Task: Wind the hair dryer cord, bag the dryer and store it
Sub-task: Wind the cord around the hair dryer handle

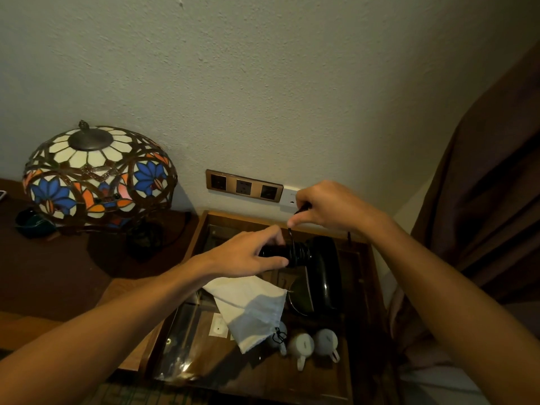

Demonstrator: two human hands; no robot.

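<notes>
A black hair dryer point(323, 270) is held above the wooden tray table point(362, 290), its handle pointing left. My left hand point(248, 252) grips that handle. Several turns of black cord point(298, 252) are wound around the handle next to the body. My right hand point(327, 206) is above and behind, pinching the loose end of the cord, which runs taut down to the coils. A white drawstring cloth bag point(251, 308) lies below my left hand, its mouth with a black string towards the cups.
A stained-glass lamp point(96, 173) stands on the dark desk at left. Wall sockets point(244, 185) sit behind the tray. Three white cups point(309, 344) stand at the tray's front beside sachets under glass. A brown curtain point(491, 185) hangs at right.
</notes>
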